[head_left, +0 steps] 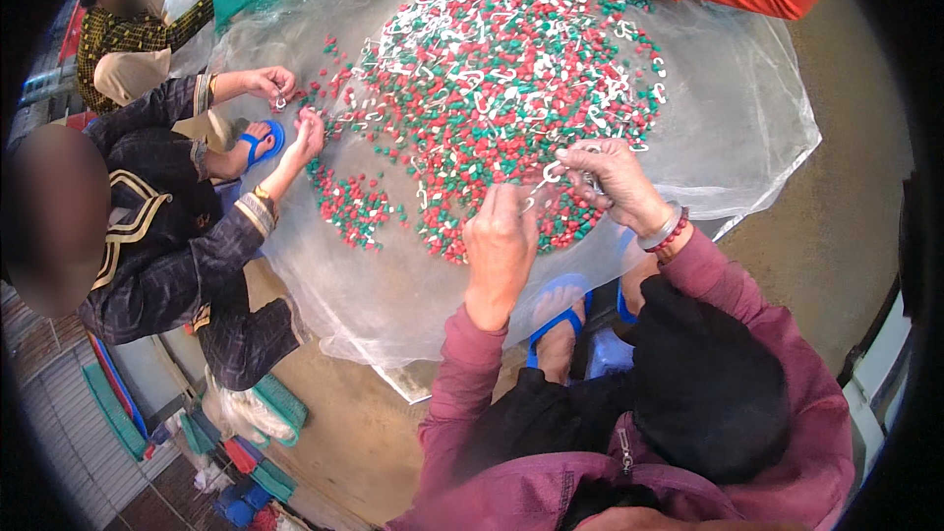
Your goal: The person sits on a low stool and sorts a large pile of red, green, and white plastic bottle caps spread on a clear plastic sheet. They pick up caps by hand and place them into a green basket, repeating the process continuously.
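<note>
While the right hand [618,185] pinches a small white hook [552,173] at its fingertips, the left hand [500,241] is just beside it, fingers bent inward; whether they grip anything I cannot tell. Beneath and beyond both hands' fingers, small red and green pieces [447,187], mixed with more hooks, spread over a translucent sheet [733,108]. Well apart, left of the fingers, sits a co-worker [162,202].

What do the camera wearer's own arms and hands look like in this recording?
Both sleeves are long and maroon. The left hand and right hand are ungloved. A pale band and dark red beads circle the right wrist; no jewellery shows on the left.
</note>
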The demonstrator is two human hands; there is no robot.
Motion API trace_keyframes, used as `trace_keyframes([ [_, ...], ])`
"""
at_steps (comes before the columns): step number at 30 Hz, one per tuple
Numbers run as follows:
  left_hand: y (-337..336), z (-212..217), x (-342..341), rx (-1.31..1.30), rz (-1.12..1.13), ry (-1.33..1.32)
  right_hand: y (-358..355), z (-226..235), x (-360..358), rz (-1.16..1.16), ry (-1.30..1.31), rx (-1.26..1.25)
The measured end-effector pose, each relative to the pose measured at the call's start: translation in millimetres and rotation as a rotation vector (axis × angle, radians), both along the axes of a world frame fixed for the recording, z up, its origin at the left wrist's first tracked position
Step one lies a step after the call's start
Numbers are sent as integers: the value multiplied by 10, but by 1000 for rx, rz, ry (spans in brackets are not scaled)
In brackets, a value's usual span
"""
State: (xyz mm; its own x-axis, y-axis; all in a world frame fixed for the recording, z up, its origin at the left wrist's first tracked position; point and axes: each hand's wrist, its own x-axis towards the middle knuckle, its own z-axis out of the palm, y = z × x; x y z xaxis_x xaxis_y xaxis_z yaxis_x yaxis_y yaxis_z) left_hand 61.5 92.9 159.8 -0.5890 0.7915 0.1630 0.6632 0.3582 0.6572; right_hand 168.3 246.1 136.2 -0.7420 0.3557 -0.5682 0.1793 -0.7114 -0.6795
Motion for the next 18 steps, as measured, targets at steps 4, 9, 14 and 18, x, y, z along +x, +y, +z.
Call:
trace_keyframes([
  [4, 11, 43, 45, -50, 11, -11, -25, -6, -23, 26, -33, -18],
  [9, -12, 38, 114, 12, 23, -34, -39, 18, -20, 45, -19, -36],
  [14, -91, 34, 98, 41, 5, -181, -32, 73, -12, 130, -14, 82],
  [18, -75, 62, 68, 49, 25, -81, -19, 132, -54, 73, -33, 158],
])
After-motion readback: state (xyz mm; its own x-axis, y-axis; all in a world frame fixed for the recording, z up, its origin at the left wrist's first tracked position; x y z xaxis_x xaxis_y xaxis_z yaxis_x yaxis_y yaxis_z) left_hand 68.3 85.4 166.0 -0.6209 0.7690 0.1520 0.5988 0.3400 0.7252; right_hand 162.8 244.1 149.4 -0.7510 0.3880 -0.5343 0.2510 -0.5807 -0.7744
